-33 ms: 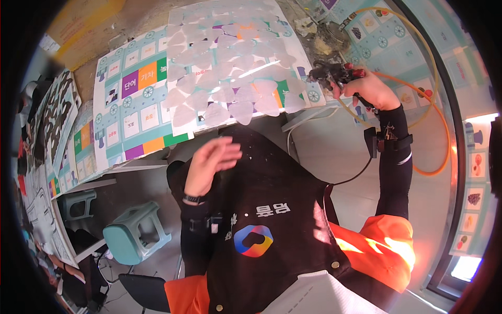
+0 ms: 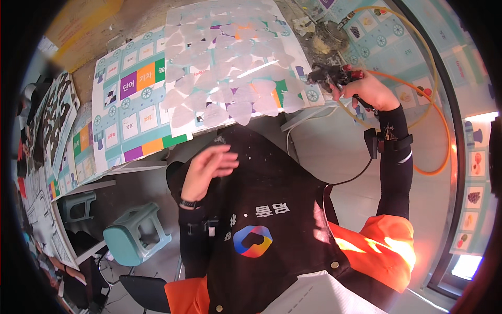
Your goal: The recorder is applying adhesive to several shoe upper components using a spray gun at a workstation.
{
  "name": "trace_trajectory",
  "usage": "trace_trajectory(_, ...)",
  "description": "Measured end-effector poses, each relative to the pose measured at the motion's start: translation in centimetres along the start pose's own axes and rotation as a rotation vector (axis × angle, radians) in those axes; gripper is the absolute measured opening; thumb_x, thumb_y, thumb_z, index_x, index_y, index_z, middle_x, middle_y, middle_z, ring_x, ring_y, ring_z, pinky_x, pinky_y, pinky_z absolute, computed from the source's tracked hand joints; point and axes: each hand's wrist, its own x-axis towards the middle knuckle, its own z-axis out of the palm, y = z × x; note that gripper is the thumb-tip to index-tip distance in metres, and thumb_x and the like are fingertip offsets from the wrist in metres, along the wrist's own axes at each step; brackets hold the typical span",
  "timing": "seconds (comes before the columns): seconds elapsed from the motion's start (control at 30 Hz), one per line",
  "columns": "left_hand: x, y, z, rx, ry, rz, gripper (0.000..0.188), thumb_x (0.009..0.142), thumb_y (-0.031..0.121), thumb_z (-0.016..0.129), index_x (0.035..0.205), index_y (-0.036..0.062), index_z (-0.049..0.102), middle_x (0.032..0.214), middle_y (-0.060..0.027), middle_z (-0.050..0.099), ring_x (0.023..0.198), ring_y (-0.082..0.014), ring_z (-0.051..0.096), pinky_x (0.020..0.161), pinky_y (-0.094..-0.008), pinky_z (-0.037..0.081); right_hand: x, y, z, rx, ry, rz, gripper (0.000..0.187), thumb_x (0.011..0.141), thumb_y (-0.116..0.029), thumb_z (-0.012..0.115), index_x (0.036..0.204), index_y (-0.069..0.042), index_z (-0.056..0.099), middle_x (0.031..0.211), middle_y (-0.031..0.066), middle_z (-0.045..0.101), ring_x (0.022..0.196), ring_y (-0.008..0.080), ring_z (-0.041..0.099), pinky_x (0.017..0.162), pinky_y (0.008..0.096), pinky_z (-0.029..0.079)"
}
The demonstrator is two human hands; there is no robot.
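Observation:
My right hand [image 2: 377,90] is wrapped round a dark, stained spray gun [image 2: 334,77] with red parts and a hose on it. The gun is at the right edge of the table, beside a printed board. On this board lies a sheet of translucent, pale rounded pieces [image 2: 214,116], some of them reaching past the front edge. My left hand [image 2: 212,165] hangs in the air in front of the table, over my dark apron [image 2: 272,188]. Its fingers are stretched out and hold nothing.
A second printed board [image 2: 125,121] lies at the table's left. Yellow and orange hoses [image 2: 447,157] loop at the right. A pale green stool [image 2: 137,235] stands lower left, near a black chair [image 2: 144,292]. A cardboard box [image 2: 78,29] sits at the back left.
My left hand has shifted a little to the left and down. The spray gun in my right hand has moved very slightly left.

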Motion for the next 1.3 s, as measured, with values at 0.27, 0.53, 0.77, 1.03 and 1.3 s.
trace_trajectory(0.27, -6.9, -13.9, -13.0, -0.088, 0.478, -0.03, 0.031, 0.103, 0.018, 0.058, 0.131, 0.0049, 0.06, 0.114, -0.0131, 0.072, 0.096, -0.02, 0.071, 0.08, -0.0286, 0.057, -0.7, 1.2, 1.8, -0.011, -0.082, 0.085, 0.021, 0.07, -0.011, 0.067, 0.09, -0.004, 0.069, 0.082, 0.0003, 0.068, 0.07, 0.0101, 0.059, 0.052, 0.0272, 0.047)
trace_trajectory(0.53, -8.3, -18.6, -15.8, -0.327, 0.643, -0.018, 0.028, 0.101, 0.018, 0.06, 0.126, 0.005, 0.063, 0.11, -0.0117, 0.073, 0.094, -0.0193, 0.071, 0.077, -0.0283, 0.056, 0.3, 1.6, 3.2, -0.105, -0.04, 0.061, 0.019, 0.064, -0.01, 0.067, 0.082, -0.003, 0.066, 0.072, 0.0, 0.061, 0.059, 0.0127, 0.055, 0.047, 0.0293, 0.043)
trace_trajectory(0.77, -6.8, -21.0, -16.5, -0.325, 0.657, -0.05, 0.026, 0.1, 0.017, 0.062, 0.123, 0.0061, 0.066, 0.107, -0.0122, 0.073, 0.09, -0.021, 0.072, 0.073, -0.029, 0.055, -0.8, 0.2, 3.7, -0.13, -0.027, 0.102, 0.019, 0.062, -0.009, 0.065, 0.08, -0.003, 0.065, 0.068, 0.0014, 0.059, 0.054, 0.0119, 0.051, 0.045, 0.0288, 0.04)
trace_trajectory(1.03, -6.6, -21.4, -17.0, -0.398, 0.706, -0.065, 0.025, 0.1, 0.017, 0.061, 0.122, 0.0062, 0.066, 0.102, -0.0116, 0.074, 0.082, -0.0213, 0.072, 0.065, -0.0263, 0.054, -0.1, 1.7, 3.1, -0.107, -0.033, 0.038, 0.019, 0.061, -0.008, 0.064, 0.079, -0.003, 0.063, 0.069, 0.0, 0.056, 0.057, 0.0108, 0.046, 0.048, 0.0291, 0.035)
trace_trajectory(1.3, -6.6, -22.2, -17.6, -0.427, 0.717, -0.038, 0.026, 0.1, 0.022, 0.064, 0.122, 0.0075, 0.066, 0.101, -0.01, 0.074, 0.08, -0.0204, 0.072, 0.064, -0.0254, 0.052, 0.0, 1.5, 2.0, -0.211, -0.078, -0.091, 0.043, 0.067, -0.006, 0.067, 0.109, 0.004, 0.066, 0.078, 0.0027, 0.064, 0.055, 0.0106, 0.05, 0.05, 0.0265, 0.038)
